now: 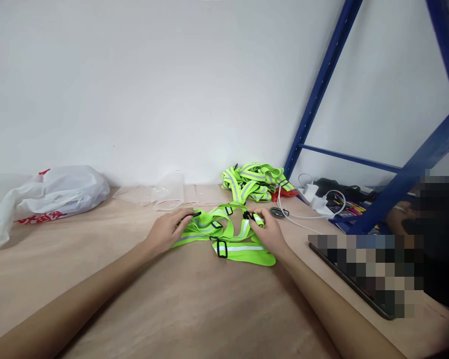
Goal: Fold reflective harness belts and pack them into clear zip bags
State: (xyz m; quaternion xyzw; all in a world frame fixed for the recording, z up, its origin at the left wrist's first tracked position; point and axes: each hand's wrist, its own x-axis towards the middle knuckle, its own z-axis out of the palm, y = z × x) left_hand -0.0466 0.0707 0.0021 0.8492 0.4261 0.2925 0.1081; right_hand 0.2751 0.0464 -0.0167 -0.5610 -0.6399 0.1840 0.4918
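Observation:
A neon-green reflective strap harness (243,247) with silver stripes and black slide buckles lies on the table between my hands. My left hand (168,229) pinches a black buckle piece (196,214) at the harness's left side. On the other side, my right hand (271,232) is closed on a strap end near another black buckle piece (248,215). The straps between them are loose and looped. Behind, against the wall, a heap of similar green reflective straps (252,179) is piled up, and one strap runs from it toward the harness.
A white plastic bag (67,192) with red print sits at the left. Clear plastic sleeves (168,192) lie by the wall. At right are a white cable (299,218), a dark round object (279,213), a tablet-like device (351,279), a blue metal frame (322,85) and a person.

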